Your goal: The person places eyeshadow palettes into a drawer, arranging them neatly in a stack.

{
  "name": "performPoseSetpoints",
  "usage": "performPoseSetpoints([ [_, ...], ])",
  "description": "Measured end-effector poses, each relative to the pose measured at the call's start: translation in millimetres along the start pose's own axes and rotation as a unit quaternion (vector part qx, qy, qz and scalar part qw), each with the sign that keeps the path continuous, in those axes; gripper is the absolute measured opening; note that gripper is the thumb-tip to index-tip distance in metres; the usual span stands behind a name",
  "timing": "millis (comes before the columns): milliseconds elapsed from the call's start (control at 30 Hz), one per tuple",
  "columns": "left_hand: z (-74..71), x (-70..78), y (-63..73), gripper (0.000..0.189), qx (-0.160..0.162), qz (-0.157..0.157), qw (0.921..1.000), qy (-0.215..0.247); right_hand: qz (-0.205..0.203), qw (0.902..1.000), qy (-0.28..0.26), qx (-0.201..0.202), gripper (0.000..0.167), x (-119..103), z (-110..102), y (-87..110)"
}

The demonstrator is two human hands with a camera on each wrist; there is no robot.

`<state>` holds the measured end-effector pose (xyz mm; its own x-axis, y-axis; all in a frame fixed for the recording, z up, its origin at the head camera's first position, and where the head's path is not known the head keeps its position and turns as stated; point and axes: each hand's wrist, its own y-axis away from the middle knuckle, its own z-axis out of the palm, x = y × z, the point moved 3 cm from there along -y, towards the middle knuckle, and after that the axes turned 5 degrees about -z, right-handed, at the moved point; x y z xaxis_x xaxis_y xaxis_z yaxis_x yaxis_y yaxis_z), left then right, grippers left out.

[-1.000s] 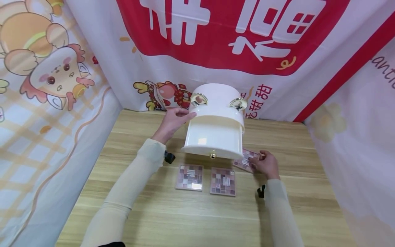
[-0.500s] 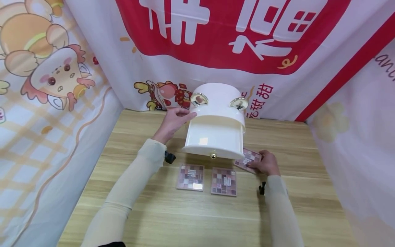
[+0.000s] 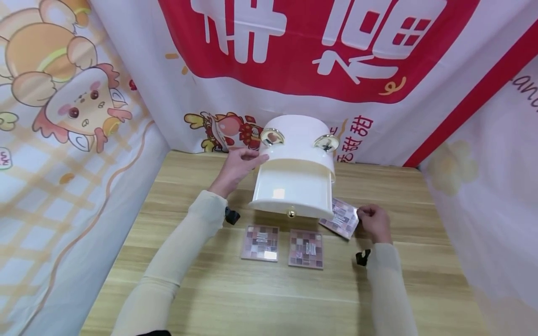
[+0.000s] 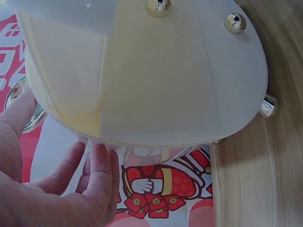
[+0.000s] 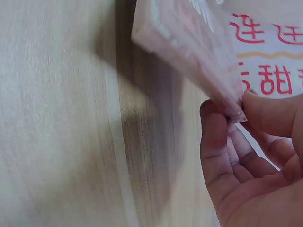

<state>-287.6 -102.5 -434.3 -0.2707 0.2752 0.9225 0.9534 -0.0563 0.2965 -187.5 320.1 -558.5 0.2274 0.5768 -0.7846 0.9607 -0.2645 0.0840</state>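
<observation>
A white storage box (image 3: 299,126) with gold-rimmed round eyes stands against the back cloth, its drawer (image 3: 294,184) pulled out by a gold knob's side. My left hand (image 3: 240,167) rests its spread fingertips on the box's left side, just beside the eye, also visible in the left wrist view. On the right, my right hand (image 3: 375,223) pinches the corner of a pink checkered eyeshadow palette (image 3: 342,218) between thumb and fingers. In the right wrist view this palette (image 5: 189,52) tilts over the wood and throws a shadow. Its left corner is close by the drawer front.
Two similar palettes lie flat before the box, one on the left (image 3: 260,242) and one on the right (image 3: 306,249). The wooden tabletop (image 3: 269,298) has printed cloth (image 3: 386,112) hanging at its back and sides. Gold knobs (image 4: 235,22) show on the box front.
My right hand has drawn back to the right, and the palette has turned and shifted slightly right with its corner in my fingers. The left hand stays at the box.
</observation>
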Motion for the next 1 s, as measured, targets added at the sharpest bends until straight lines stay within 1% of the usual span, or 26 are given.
performPoseSetpoints([
  [67,-0.5,0.3,0.5,0.068,0.001,0.002,1.0000,0.001,0.016,0.9987,-0.048,0.002,0.022,2.6,-1.1,1.2],
  [167,-1.4,0.6,0.7,0.068,0.005,0.005,1.0000,0.001,0.049,0.9914,-0.121,0.002,0.023,5.8,-2.2,2.7],
  [267,-1.5,0.0,0.6,0.067,0.003,0.001,1.0000,0.002,0.076,0.9833,-0.164,0.022,0.024,9.3,-4.6,4.8],
  [367,-0.5,-0.2,0.0,0.066,-0.002,0.000,1.0000,0.004,0.088,0.9769,-0.188,0.050,0.024,11.3,-8.9,7.8],
  [433,0.0,-0.2,-0.1,0.066,-0.003,-0.001,1.0000,0.006,0.094,0.9733,-0.201,0.060,0.025,11.3,-12.5,10.2],
  [633,0.4,-0.2,1.0,0.065,0.003,-0.005,1.0000,0.006,0.092,0.9703,-0.217,0.053,0.027,1.4,-31.1,16.0],
  [700,0.5,-0.1,1.3,0.065,0.001,-0.003,1.0000,0.006,0.092,0.9665,-0.233,0.056,0.026,-4.2,-39.0,17.4],
  [800,0.8,0.2,1.0,0.066,-0.002,0.001,1.0000,0.007,0.092,0.9574,-0.265,0.069,0.023,-13.1,-50.4,19.1],
  [1000,0.5,-0.7,0.3,0.065,0.002,-0.002,1.0000,0.004,0.092,0.9432,-0.305,0.095,0.017,-28.2,-69.6,23.2],
])
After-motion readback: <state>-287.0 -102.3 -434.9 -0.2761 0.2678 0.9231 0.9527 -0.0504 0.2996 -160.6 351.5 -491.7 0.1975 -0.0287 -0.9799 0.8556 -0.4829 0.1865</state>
